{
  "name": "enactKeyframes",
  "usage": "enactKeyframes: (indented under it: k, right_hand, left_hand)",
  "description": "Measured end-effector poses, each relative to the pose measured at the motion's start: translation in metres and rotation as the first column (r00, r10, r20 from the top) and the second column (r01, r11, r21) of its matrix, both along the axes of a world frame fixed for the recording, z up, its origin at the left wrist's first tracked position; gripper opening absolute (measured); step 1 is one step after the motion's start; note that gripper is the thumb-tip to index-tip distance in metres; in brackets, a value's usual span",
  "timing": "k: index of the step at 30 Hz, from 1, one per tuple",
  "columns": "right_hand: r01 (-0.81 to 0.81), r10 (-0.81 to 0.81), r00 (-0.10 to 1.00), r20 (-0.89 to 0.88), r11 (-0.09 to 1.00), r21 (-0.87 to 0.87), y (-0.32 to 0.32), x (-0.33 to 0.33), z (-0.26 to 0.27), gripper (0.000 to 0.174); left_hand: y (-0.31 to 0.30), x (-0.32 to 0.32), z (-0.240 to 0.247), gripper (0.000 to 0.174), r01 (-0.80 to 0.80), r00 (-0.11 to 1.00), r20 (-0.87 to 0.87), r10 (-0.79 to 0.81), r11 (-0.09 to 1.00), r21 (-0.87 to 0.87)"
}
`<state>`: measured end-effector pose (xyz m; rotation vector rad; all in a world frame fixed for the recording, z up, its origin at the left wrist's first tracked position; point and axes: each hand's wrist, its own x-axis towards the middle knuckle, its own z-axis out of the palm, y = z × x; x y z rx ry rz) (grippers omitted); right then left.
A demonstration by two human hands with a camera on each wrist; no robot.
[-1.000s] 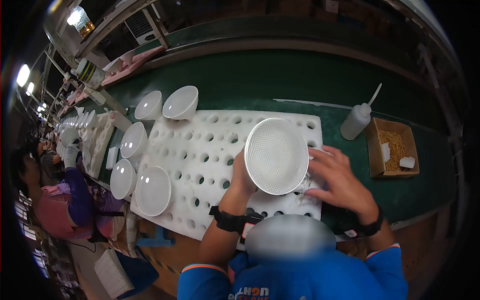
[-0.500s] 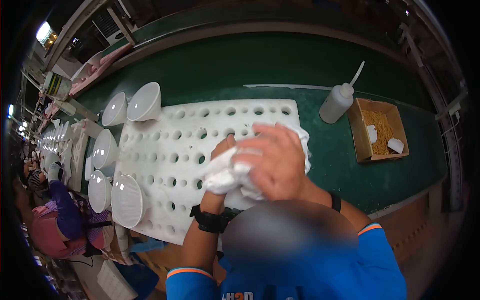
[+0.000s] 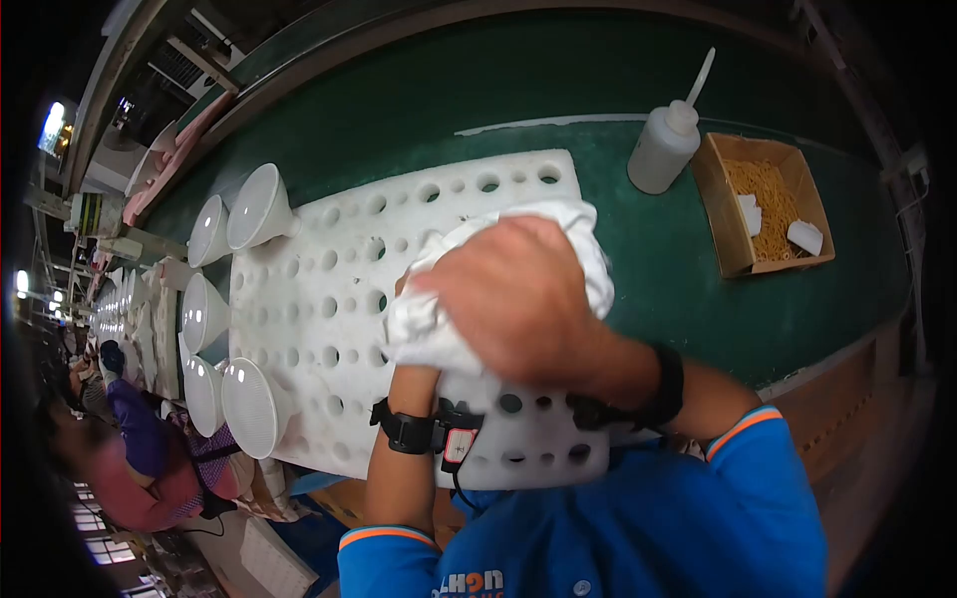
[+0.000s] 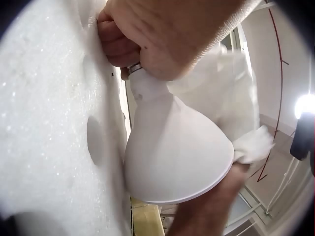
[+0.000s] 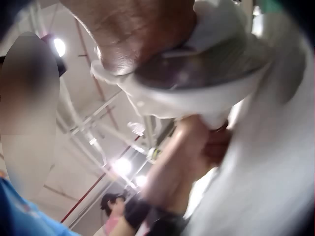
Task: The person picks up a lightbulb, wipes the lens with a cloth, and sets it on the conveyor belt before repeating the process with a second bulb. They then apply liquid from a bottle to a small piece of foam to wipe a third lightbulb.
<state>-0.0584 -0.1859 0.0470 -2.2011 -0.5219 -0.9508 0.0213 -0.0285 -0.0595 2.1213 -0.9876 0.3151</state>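
My left hand (image 4: 140,37) grips a white reflector lamp bulb (image 4: 172,147) by its narrow base, low beside the foam board. The bulb flares out into a wide cone, and its lens face (image 5: 197,73) shows dark in the right wrist view. Over that face my right hand (image 3: 518,289) holds a crumpled white cloth (image 3: 429,329), its fingers bent across the cloth. The cloth drapes past the bulb's rim on both sides. From the head view, the bulb and most of the left hand are hidden beneath the cloth and right hand.
Several similar bulbs (image 3: 257,207) stand along the left side of the holed white foam board (image 3: 309,309). On the green bench (image 3: 399,110), a squeeze bottle (image 3: 663,149) stands beside a cardboard box (image 3: 733,234) of small tan pieces. Another person (image 3: 140,468) sits at far left.
The bulb's lens face was uncovered, with the right hand beside it. Since then the right hand has brought the cloth left over the face and shifted across it. The head view has also shifted.
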Motion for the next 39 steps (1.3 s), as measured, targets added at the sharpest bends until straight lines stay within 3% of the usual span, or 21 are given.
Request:
enactKeyframes:
  k: [1,2,4,7,10,11,12,13,15,18,20,21,23,25,27,29,30,33,35,38,39]
  right_hand:
    - [0.036,-0.032,0.998,-0.059,0.997,0.065,-0.011,0.012,-0.007,0.025]
    - [0.144,0.002,0.946,-0.324,0.894,0.423,-0.018,0.017,0.003,0.021]
    - [0.076,0.208,0.916,-0.343,0.75,0.658,-0.037,0.036,-0.031,0.025]
    - [0.159,0.045,0.945,-0.323,0.801,0.577,-0.064,0.052,-0.095,0.026]
    - [0.316,0.044,0.887,-0.46,0.669,0.673,-0.046,0.037,-0.065,0.027]
    - [0.207,0.111,0.937,-0.333,0.592,0.779,-0.028,0.025,-0.044,0.027]
    - [0.189,-0.165,0.982,-0.095,0.898,0.397,-0.025,0.019,-0.042,0.034]
    - [0.147,-0.141,0.989,-0.044,0.96,0.24,-0.012,0.004,-0.008,0.033]
    - [0.053,-0.049,0.997,-0.052,0.996,0.076,-0.004,0.006,-0.004,0.023]
    - [0.073,0.2,0.838,-0.508,0.881,0.468,-0.039,0.044,-0.014,0.018]
    - [-0.032,0.271,0.85,-0.452,0.883,0.469,-0.06,0.067,-0.049,0.019]
    - [-0.101,0.4,0.834,-0.379,0.788,0.608,-0.07,0.076,-0.08,0.019]
    - [0.022,0.012,0.988,-0.151,0.975,0.223,-0.071,0.085,-0.099,0.018]
    - [0.053,0.131,0.937,-0.323,0.861,0.505,-0.067,0.072,-0.093,0.017]
    - [0.115,0.389,0.816,-0.428,0.616,0.779,-0.06,0.061,-0.064,0.016]
    - [0.266,0.729,0.583,-0.36,0.248,0.932,-0.054,0.06,-0.043,0.016]
    - [0.187,0.784,0.559,-0.27,0.199,0.962,-0.049,0.06,-0.039,0.018]
    - [0.199,0.772,0.506,-0.385,0.33,0.923,-0.037,0.051,-0.009,0.03]
    - [0.168,0.71,0.604,-0.363,0.332,0.928,-0.019,0.043,0.003,0.026]
    - [-0.16,0.6,0.768,-0.223,0.516,0.841,-0.01,0.054,0.0,0.023]
    - [-0.006,0.6,0.734,-0.32,0.476,0.879,-0.009,0.05,0.004,0.023]
  left_hand:
    - [-0.002,0.001,0.002,0.027,-0.067,0.996,-0.054,0.067,0.998,0.016]
    - [-0.004,0.001,0.004,0.027,-0.131,0.985,-0.107,0.135,0.991,0.036]
    - [-0.016,-0.01,0.029,0.027,-0.311,0.893,-0.287,0.346,0.936,0.163]
    - [-0.022,-0.007,0.036,0.041,-0.39,0.826,-0.274,0.492,0.851,0.353]
    - [-0.033,-0.014,0.056,0.041,-0.395,0.761,-0.418,0.496,0.866,0.308]
    - [-0.032,-0.011,0.054,0.039,-0.373,0.771,-0.425,0.474,0.877,0.302]
    - [-0.027,-0.01,0.048,0.037,-0.353,0.774,-0.438,0.458,0.886,0.302]
    - [-0.017,-0.005,0.031,0.03,0.007,0.982,0.189,-0.01,1.0,0.019]
    - [-0.014,-0.008,0.025,0.029,-0.013,0.999,0.036,0.011,0.999,0.033]
    - [-0.012,-0.004,0.015,0.031,-0.147,0.981,-0.115,0.158,0.984,0.099]
    - [-0.009,-0.002,0.005,0.03,-0.325,0.945,0.037,0.325,0.924,0.201]
    - [-0.016,-0.006,0.027,0.035,-0.348,0.882,-0.201,0.427,0.876,0.333]
    - [-0.024,-0.012,0.039,0.045,-0.42,0.808,-0.354,0.471,0.882,0.213]
    - [-0.021,-0.012,0.039,0.048,-0.387,0.806,-0.417,0.419,0.908,0.163]
    - [-0.014,-0.007,0.033,0.049,-0.366,0.784,-0.526,0.331,0.93,0.041]
    - [-0.004,0.0,0.02,0.049,-0.372,0.726,-0.662,0.184,0.915,-0.154]
    - [-0.007,-0.005,0.029,0.049,-0.411,0.705,-0.693,0.151,0.883,-0.226]
    - [0.009,0.004,0.023,0.039,-0.208,0.771,-0.624,0.125,0.976,-0.061]
    - [0.011,0.003,0.022,0.038,-0.18,0.679,-0.729,-0.084,0.944,-0.277]
    - [0.01,-0.001,0.024,0.036,-0.352,0.389,-0.725,-0.569,0.635,-0.687]
    - [0.01,-0.005,0.026,0.035,-0.382,0.345,-0.68,-0.647,0.565,-0.731]
